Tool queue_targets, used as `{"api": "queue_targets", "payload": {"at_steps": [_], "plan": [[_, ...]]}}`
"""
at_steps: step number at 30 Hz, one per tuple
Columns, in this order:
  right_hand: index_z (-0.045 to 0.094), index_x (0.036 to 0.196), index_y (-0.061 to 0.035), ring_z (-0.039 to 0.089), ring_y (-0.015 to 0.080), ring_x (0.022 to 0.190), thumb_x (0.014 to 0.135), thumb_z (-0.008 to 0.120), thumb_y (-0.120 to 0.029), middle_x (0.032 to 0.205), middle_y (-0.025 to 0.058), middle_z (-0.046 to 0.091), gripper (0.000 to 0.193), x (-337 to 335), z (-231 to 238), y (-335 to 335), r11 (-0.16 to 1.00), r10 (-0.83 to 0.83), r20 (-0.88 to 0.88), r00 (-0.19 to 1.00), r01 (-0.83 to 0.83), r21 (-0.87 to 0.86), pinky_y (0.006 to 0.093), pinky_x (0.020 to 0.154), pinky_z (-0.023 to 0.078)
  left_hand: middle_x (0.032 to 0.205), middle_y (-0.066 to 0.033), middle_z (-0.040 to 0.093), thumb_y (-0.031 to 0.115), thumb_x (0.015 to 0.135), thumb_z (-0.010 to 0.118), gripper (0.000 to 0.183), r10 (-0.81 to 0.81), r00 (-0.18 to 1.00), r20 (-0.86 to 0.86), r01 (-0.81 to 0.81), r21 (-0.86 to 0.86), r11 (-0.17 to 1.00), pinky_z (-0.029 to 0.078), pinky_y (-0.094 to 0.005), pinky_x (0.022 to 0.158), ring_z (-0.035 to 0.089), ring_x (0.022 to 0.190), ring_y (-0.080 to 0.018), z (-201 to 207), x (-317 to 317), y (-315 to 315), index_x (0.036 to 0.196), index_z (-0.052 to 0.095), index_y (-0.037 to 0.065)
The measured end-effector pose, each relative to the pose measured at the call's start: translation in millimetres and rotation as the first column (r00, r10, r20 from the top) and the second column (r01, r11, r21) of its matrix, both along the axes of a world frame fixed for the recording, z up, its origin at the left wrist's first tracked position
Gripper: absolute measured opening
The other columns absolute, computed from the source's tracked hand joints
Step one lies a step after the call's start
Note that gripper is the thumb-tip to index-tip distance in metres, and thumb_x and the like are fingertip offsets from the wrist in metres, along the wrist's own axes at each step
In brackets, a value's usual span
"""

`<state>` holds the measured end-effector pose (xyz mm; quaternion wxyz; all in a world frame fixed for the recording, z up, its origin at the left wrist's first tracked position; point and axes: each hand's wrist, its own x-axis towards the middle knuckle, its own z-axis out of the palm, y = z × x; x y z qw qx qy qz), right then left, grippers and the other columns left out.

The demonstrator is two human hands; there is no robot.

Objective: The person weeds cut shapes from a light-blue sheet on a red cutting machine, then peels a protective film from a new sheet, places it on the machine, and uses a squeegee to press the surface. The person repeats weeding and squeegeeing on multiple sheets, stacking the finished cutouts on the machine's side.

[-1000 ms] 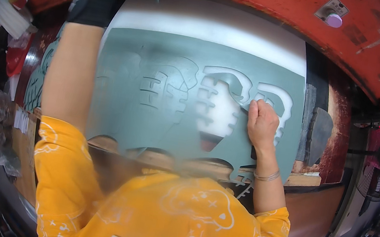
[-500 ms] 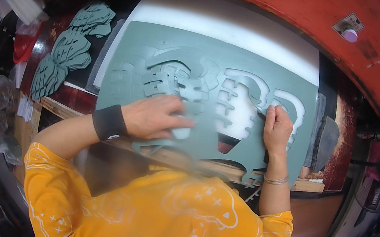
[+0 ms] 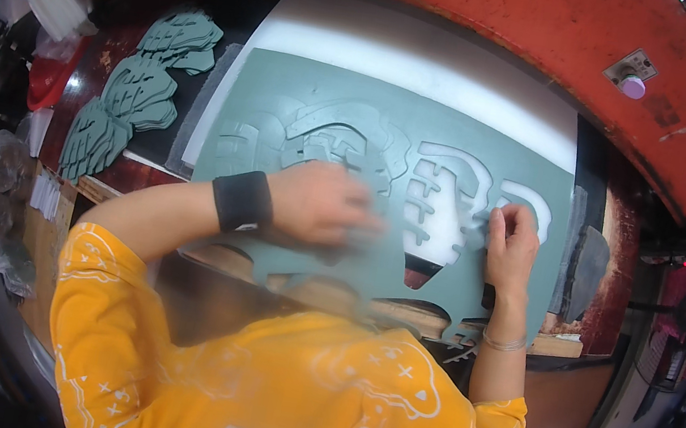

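A grey-green sheet (image 3: 293,77) with several shaped cut-outs lies on a white board (image 3: 364,32) in front of me. My left hand (image 3: 322,202), smeared by motion, is over the left-middle part of the sheet, above cut shapes; its fingertips are too blurred to read. At the sheet's right side, my right hand (image 3: 515,247) is closed, thumb against curled fingers, on the strip between two cut-outs. White board shows through the open cut-out (image 3: 438,216) between my hands, with a dark red patch at its lower end. Loose cut outlines lie on the sheet's left half.
Stacks of grey-green cut pieces (image 3: 138,92) stand on the dark red table at the left. A red machine beam (image 3: 520,21) with a pale purple knob (image 3: 632,86) spans the far side. Dark grey slabs (image 3: 586,271) lie at right. A wooden edge (image 3: 552,344) runs along the front.
My left hand has moved a little to the right over the sheet. The right hand stays at nearly the same strip, its thumb and fingers slightly shifted. The whole view has shifted slightly.
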<state>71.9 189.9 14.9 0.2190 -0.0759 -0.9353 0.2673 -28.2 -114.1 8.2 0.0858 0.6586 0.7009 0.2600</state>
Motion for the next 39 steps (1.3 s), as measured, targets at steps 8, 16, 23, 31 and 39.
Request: {"api": "queue_targets", "payload": {"at_steps": [8, 16, 23, 31, 39], "plan": [[0.059, 0.089, -0.0022, 0.059, 0.0279, 0.074, 0.080, 0.067, -0.015, 0.081, 0.0116, 0.061, 0.018, -46.6, 60.0, -87.4, 0.892, 0.436, -0.077, 0.897, -0.442, -0.096, 0.0348, 0.068, 0.048, 0.112, -0.0139, 0.060, 0.036, 0.099, 0.037, 0.045, -0.457, -0.084, 0.885, -0.804, 0.211, 0.556, 0.047, -0.0366, 0.092, 0.059, 0.104, -0.0250, 38.7, -43.7, 18.5, 0.118, 0.050, -0.003], [0.053, 0.077, -0.0044, 0.054, 0.0319, 0.066, 0.080, 0.067, -0.023, 0.073, 0.0118, 0.056, 0.023, -92.0, 38.0, -138.8, 0.902, 0.430, -0.136, 0.893, -0.430, 0.031, 0.0410, 0.059, 0.043, 0.108, -0.0088, 0.060, 0.027, 0.098, 0.042, 0.039, -0.012, 0.271, 0.963, -0.822, 0.237, 0.518, 0.046, -0.0297, 0.086, 0.059, 0.096, -0.0165, 16.6, -23.0, 20.3, 0.125, 0.048, 0.000], [0.054, 0.078, -0.0020, 0.050, 0.0311, 0.067, 0.079, 0.061, -0.007, 0.071, 0.0135, 0.052, 0.009, -66.2, 10.4, -108.5, 0.875, 0.480, -0.164, 0.862, -0.483, 0.028, 0.0380, 0.059, 0.041, 0.088, -0.0073, 0.062, 0.033, 0.098, 0.043, 0.034, -0.188, 0.060, 0.980, -0.897, 0.135, 0.421, 0.052, -0.0324, 0.071, 0.061, 0.078, -0.0171, 31.1, -84.5, -3.7, 0.105, 0.054, 0.003], [0.055, 0.076, -0.0033, 0.049, 0.0309, 0.067, 0.081, 0.056, -0.008, 0.070, 0.0121, 0.052, 0.008, -42.2, -21.5, -88.9, 0.900, 0.429, -0.011, 0.903, -0.427, 0.086, 0.0387, 0.062, 0.039, 0.087, -0.0087, 0.059, 0.036, 0.097, 0.042, 0.040, -0.113, 0.187, 0.976, -0.894, 0.217, 0.393, 0.052, -0.0366, 0.073, 0.059, 0.077, -0.0204, 68.0, -157.6, -60.3, 0.113, 0.050, 0.001], [0.055, 0.074, -0.0048, 0.049, 0.0294, 0.067, 0.081, 0.057, -0.010, 0.069, 0.0098, 0.052, 0.009, -42.9, -25.4, -91.1, 0.920, 0.392, -0.011, 0.920, -0.392, 0.004, 0.0379, 0.063, 0.038, 0.069, -0.0048, 0.057, 0.043, 0.093, 0.044, 0.042, -0.452, 0.149, 0.880, -0.700, 0.417, 0.580, 0.048, -0.0316, 0.057, 0.056, 0.060, -0.0182, 84.2, -170.7, -72.2, 0.091, 0.059, 0.004]]}}
